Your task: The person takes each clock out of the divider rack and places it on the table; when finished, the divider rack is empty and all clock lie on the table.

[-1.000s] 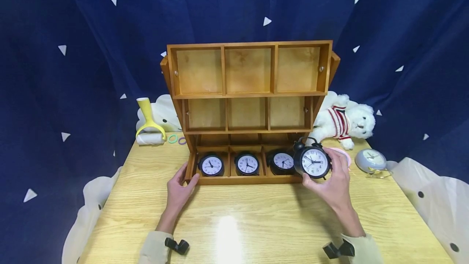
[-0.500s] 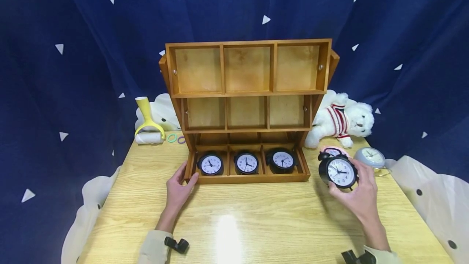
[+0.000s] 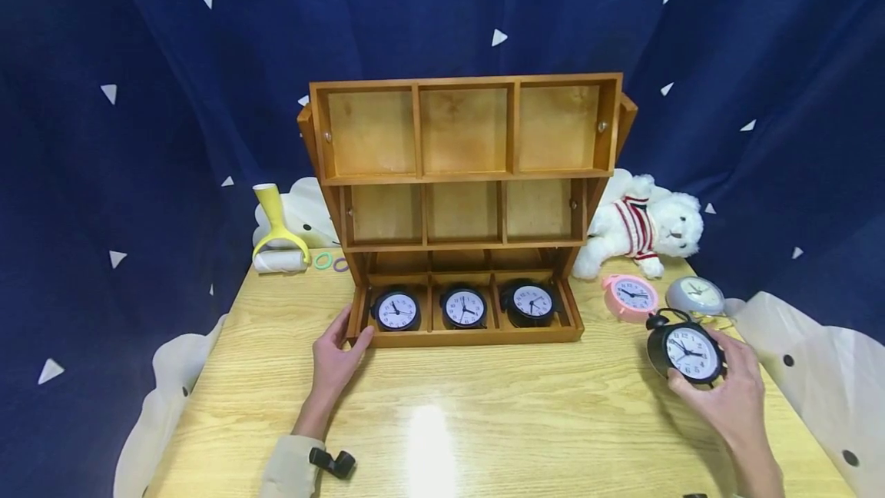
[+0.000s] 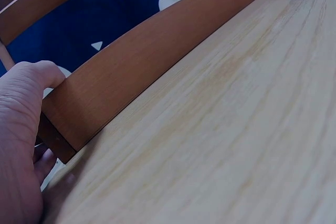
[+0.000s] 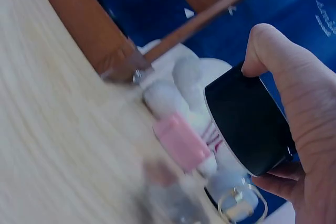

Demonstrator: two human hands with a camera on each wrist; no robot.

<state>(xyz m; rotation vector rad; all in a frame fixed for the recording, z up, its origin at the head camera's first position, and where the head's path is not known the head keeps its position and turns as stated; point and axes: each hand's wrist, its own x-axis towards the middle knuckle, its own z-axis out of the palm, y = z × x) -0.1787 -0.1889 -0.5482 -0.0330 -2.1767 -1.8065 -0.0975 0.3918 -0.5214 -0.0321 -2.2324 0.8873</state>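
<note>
Navy curtain [image 3: 442,37] w/ white triangles fills the bkgd. Wood-grain table [image 3: 512,413] in front, white cloud-shaped panels [image 3: 819,379] along its edges. Brown wooden shelf [image 3: 463,177] stands on the table, rows of 3 compartments each.

White bear [image 3: 636,225], red-striped top, lies w/ head to R, just behind the shelf's R side. R hand [image 3: 729,390] is out by the table's R edge, gripping a black alarm clock [image 3: 691,353] b/w thumb & fingers: grip is as wide as the clock body, face turned up toward the head cam. L hand [image 3: 339,352] holds the shelf's btm L corner, thumb on the front board, fingers round the side.

Yellow-handled roller [image 3: 275,223] lies at the table's back L. Held clock is well R of the shelf, near a grey clock [image 3: 694,297] & a pink clock [image 3: 631,298], both on the table face up. 3 more black ones sit in the btm row, 1 per compartment: L clock [image 3: 396,311], mid clock [image 3: 464,307], R clock [image 3: 531,303]. Smallest: green ring [image 3: 316,261] & purple ring [image 3: 335,264], b/w roller & shelf.
</note>
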